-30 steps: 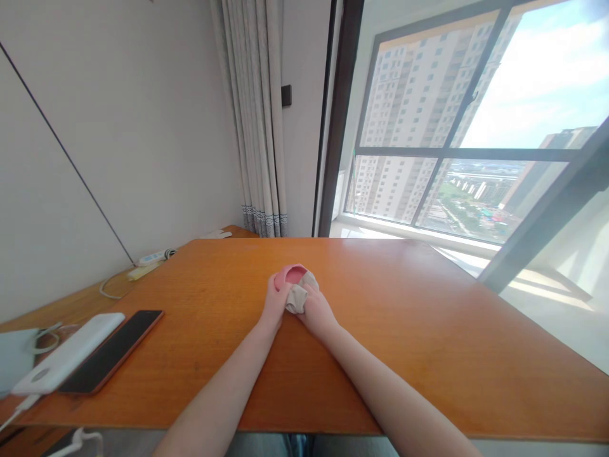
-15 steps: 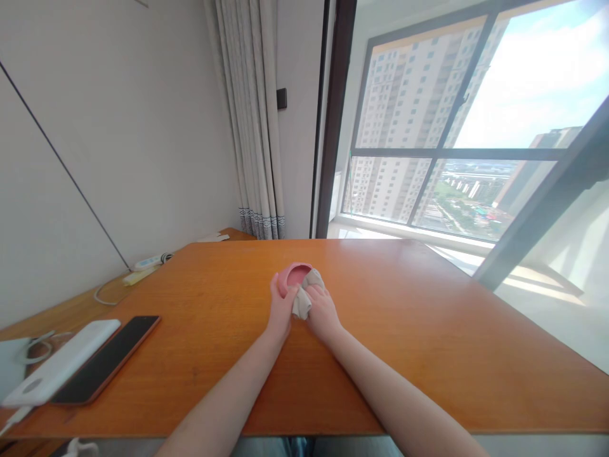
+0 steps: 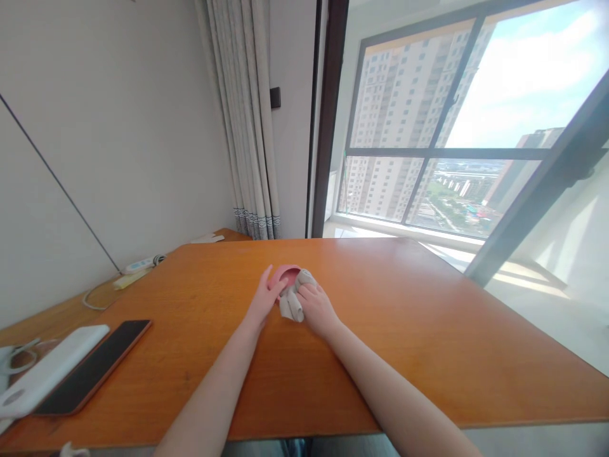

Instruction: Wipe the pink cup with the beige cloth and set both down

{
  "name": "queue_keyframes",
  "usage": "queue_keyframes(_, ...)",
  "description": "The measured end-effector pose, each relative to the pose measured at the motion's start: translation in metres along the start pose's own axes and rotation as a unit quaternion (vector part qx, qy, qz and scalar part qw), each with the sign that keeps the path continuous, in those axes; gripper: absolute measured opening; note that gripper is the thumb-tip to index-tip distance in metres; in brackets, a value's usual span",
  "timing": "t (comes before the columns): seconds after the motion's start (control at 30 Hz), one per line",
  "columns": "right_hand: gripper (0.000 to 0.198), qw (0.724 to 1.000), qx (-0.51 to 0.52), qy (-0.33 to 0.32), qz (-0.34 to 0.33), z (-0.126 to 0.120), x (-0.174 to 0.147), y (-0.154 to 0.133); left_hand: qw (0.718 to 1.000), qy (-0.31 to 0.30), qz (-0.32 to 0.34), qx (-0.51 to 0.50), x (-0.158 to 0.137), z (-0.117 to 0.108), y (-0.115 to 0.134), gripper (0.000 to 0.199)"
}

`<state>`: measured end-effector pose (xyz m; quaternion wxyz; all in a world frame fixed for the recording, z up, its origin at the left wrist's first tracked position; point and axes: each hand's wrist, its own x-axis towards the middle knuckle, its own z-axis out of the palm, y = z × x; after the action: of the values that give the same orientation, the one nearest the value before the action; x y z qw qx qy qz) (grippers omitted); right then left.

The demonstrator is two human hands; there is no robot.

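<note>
A pink bowl (image 3: 280, 273), hollow and rounded, is tilted with its opening partly toward me, around the middle of the table. My left hand (image 3: 261, 301) holds its left side, with the thumb across the near rim and the fingers along the outside. My right hand (image 3: 318, 309) is closed on a crumpled light-grey cloth (image 3: 291, 306). Part of the cloth is pressed against the bowl's right side and opening, and a loose end hangs between my hands. Cloth and fingers hide the bowl's lower right part.
On the wooden table (image 3: 404, 355), a black phone (image 3: 95, 367) lies beside a white power bank (image 3: 52, 368) at the left. A power strip (image 3: 139, 265) and cables lie along the left wall. Behind the table are a curtain (image 3: 247, 127) and a large window (image 3: 428, 152).
The view has shifted slightly. My left hand's fingers have spread more and its thumb now reaches across the bowl's rim. The cloth's loose end has swung left, and the bowl has turned a little.
</note>
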<state>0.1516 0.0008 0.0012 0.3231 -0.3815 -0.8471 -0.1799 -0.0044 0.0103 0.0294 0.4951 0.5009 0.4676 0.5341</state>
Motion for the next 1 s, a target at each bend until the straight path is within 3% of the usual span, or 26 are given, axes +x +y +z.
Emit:
queue_keyframes(0.1,0.013,0.997,-0.005,0.024,0.078,0.004,-0.001,-0.004,0.996,0.041,0.063,-0.056,-0.006,0.019,-0.016,0.069)
queue_keyframes(0.2,0.009,0.996,0.005,0.015,0.083,0.006,0.0,-0.007,0.995,0.033,0.057,-0.069,-0.006,0.026,-0.025,0.056)
queue_keyframes(0.33,0.007,0.997,0.029,-0.006,0.066,0.003,0.005,-0.008,0.996,0.036,0.06,-0.053,0.003,0.011,-0.018,0.049)
queue_keyframes(0.47,0.012,1.0,0.015,-0.009,0.022,-0.001,0.01,-0.005,0.994,-0.019,0.104,0.013,0.008,-0.009,0.0,0.048)
queue_keyframes(0.6,0.021,0.999,-0.017,0.006,0.028,0.001,0.006,0.0,0.98,-0.024,0.173,0.097,0.004,-0.008,0.003,0.055)
queue_keyframes(0.77,0.022,0.997,0.002,0.047,0.063,0.009,0.002,-0.002,0.983,0.015,0.18,0.032,-0.003,0.014,-0.019,0.074)
queue_keyframes(0.87,0.018,0.995,0.03,0.06,0.072,0.012,0.001,-0.006,0.982,0.039,0.179,0.037,-0.001,0.018,-0.025,0.056)
queue_keyframes(1.0,0.02,0.997,0.033,0.047,0.043,0.007,0.004,-0.008,0.974,0.07,0.201,0.082,0.007,0.006,-0.019,0.042)
